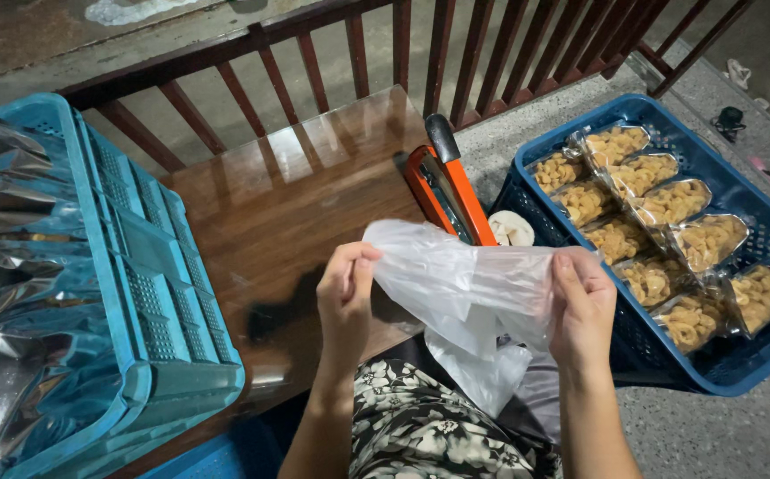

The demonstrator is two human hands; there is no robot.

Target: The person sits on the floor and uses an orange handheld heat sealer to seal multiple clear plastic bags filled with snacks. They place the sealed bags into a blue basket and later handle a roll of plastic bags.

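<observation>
A thin, cloudy white plastic bag (465,288) is stretched between both my hands above my lap. My left hand (346,297) pinches its left edge between thumb and fingers. My right hand (580,306) grips its right side, fingers curled over the film. The bag's lower part hangs down toward my flowered clothing (420,426). Just beyond the bag lies an orange and black heat sealer (451,191) on the edge of a low wooden table (287,204).
A dark blue crate (753,372) on the right holds several sealed clear packets of pale yellow snacks (668,235). A light blue crate (150,293) on the left holds shiny foil (12,266). A wooden railing (456,44) runs behind the table. Sandals lie far right.
</observation>
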